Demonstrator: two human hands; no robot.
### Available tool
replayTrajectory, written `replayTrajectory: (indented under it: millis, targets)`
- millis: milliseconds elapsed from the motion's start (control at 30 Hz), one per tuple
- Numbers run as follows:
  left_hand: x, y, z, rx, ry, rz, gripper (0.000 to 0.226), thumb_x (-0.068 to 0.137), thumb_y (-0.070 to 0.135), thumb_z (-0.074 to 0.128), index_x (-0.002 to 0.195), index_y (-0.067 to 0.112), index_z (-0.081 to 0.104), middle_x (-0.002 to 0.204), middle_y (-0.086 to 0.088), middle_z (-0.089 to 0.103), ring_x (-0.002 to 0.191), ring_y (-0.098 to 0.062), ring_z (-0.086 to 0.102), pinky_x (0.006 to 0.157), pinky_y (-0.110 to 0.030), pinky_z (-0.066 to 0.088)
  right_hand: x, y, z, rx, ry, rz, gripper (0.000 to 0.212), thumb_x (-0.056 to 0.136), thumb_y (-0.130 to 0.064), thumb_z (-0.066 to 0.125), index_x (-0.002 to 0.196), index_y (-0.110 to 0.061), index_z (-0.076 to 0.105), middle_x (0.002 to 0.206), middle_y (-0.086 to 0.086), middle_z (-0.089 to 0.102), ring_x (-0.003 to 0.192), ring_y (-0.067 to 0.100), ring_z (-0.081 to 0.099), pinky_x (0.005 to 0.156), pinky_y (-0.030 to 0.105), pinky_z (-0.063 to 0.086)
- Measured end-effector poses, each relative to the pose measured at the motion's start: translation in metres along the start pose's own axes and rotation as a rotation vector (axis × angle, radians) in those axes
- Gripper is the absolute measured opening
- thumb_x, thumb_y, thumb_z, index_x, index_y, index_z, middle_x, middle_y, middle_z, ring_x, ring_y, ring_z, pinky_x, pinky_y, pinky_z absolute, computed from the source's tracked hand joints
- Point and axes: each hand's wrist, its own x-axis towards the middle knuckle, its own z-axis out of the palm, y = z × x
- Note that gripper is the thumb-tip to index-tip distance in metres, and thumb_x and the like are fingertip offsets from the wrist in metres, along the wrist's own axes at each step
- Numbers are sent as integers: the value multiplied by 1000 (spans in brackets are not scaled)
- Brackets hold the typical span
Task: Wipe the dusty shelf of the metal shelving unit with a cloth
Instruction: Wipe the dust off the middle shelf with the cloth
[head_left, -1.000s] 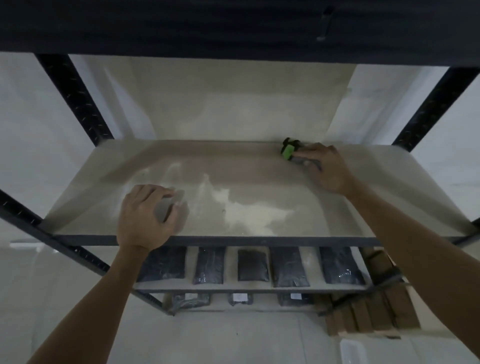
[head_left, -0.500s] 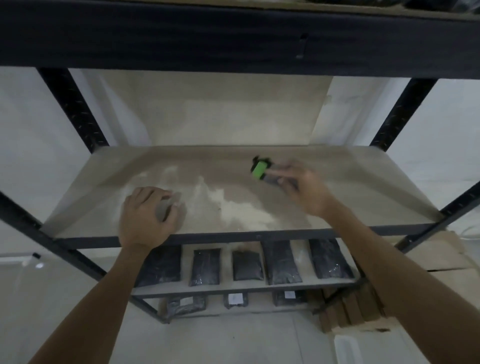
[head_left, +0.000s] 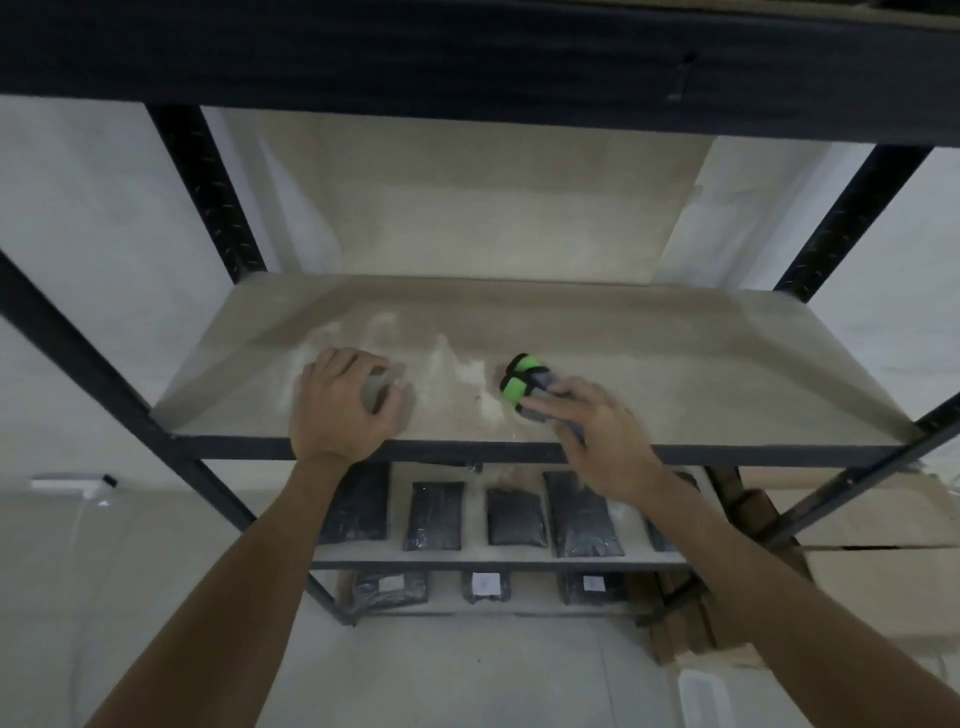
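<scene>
Since a second ago the right hand (head_left: 605, 441) has dragged the green and grey cloth (head_left: 527, 387) from the far right of the shelf (head_left: 701, 374) to its near middle, its grip curled round the cloth. The left hand (head_left: 340, 410) rests near the front edge, fingers bent, holding nothing. Pale dust (head_left: 457, 369) lies between the hands.

We see two bare forearms rising from lower frame corners, no sleeves. Left hand (head_left: 340, 402) at centre left, right hand (head_left: 605, 434) at centre right: no gloves; rings or watch seemingly none, view dim.
</scene>
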Motion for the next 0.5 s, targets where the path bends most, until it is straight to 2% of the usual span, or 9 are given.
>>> replayTrajectory:
  millis: [67,100,167,233,333,367,433,500]
  targets:
    - [0,3,-3,4,-22,-13,23,88,37,66,98,16,71,99,-1,70,96,-26,61,83,-40,49,-9,-19,7,128,-33,-3,40,95,1,59,129,-18,67,122,-1,57,111,-2,44,96,8,35]
    - [0,5,-5,-4,-31,-15,24,88,38,64,98,17,71,99,-1,69,96,-25,61,83,-39,48,-13,-30,11,188,-51,-10,40,95,0,58,130,-19,67,122,-2,57,111,-4,44,96,5,36]
    - [0,8,-13,-57,-23,-23,24,89,38,59,96,18,71,99,0,69,97,-24,61,82,-35,42,-21,-52,18,285,-80,-24,42,96,-3,57,132,-23,67,122,-3,58,111,3,51,95,15,44]
    - [1,3,-27,-121,34,-58,22,92,33,55,94,17,71,99,-1,71,94,-26,63,83,-35,43,-24,-62,15,335,-74,-40,44,97,-5,57,134,-27,65,120,-4,59,108,8,56,90,25,50]
    - [1,-26,-53,-68,141,-127,27,100,31,52,91,14,71,94,-6,73,91,-32,66,92,-42,49,-10,-49,-12,299,3,-32,40,100,-15,55,136,-33,61,121,-6,62,105,5,60,86,25,51]
    - [1,-39,-61,-39,152,-153,28,100,31,52,92,12,70,94,-9,73,92,-34,66,93,-45,50,-1,-40,-23,252,46,1,38,100,-21,54,137,-30,60,123,-4,64,105,9,64,85,26,51]
    - [1,-63,-76,22,149,-234,27,98,30,53,94,10,71,98,-12,73,98,-37,63,92,-49,49,26,-15,-42,133,93,146,41,101,-28,53,140,-17,57,128,8,65,114,28,65,88,26,46]
    - [3,-81,-83,68,105,-311,26,95,30,52,96,12,71,103,-13,72,103,-39,60,92,-49,47,57,11,-49,56,48,304,50,102,-23,56,148,-11,45,143,14,56,131,33,53,101,29,39]
